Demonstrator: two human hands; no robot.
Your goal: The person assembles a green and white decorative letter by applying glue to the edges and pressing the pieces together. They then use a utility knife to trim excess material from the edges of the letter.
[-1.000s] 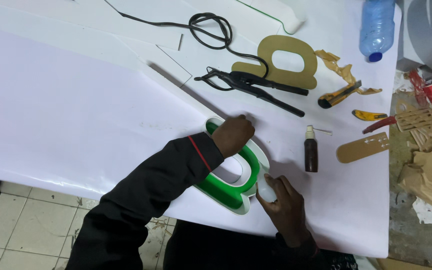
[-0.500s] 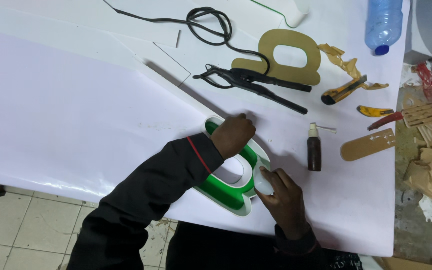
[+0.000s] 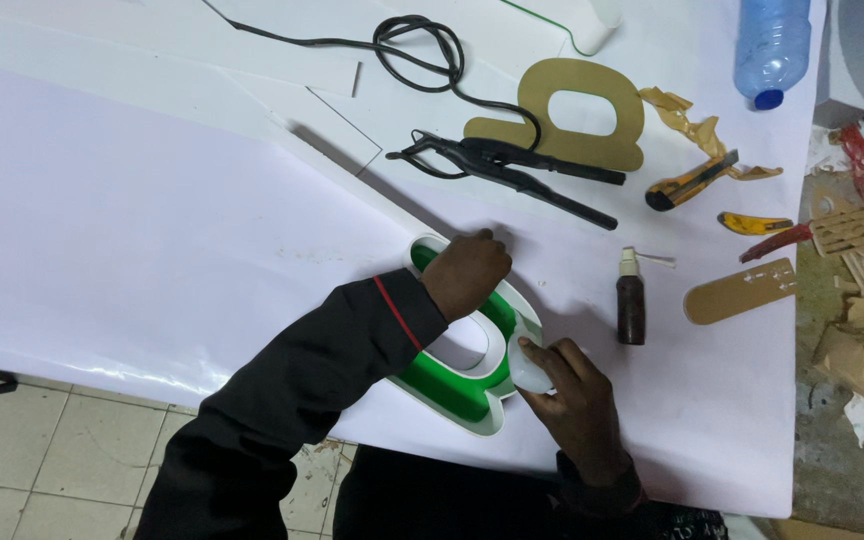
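The green letter shape [image 3: 462, 372] lies flat on the white sheet that covers the table [image 3: 152, 250], close to the near edge, right in front of the person. It is a shallow tray in the form of a letter, green inside with a thin white wall standing up all round and a white-walled hole in the middle. The left hand [image 3: 466, 272] presses down on its far rim, fingers curled together over the wall. The right hand [image 3: 570, 390] is at the near right side, its fingers closed round a small white bottle [image 3: 530, 366] whose end touches the wall there

It looks light and fairly stiff in the base, but the thin upright wall would likely flex or crack loose if squeezed. The smooth plastic would probably slide on the glossy sheet, so flat pressure on the rim or base suits it better than pinching the wall

Beyond it lie a small dark bottle [image 3: 630, 308], a black clamp tool [image 3: 512, 165] with its cord, a gold letter [image 3: 572, 118] and a yellow knife [image 3: 690, 182]
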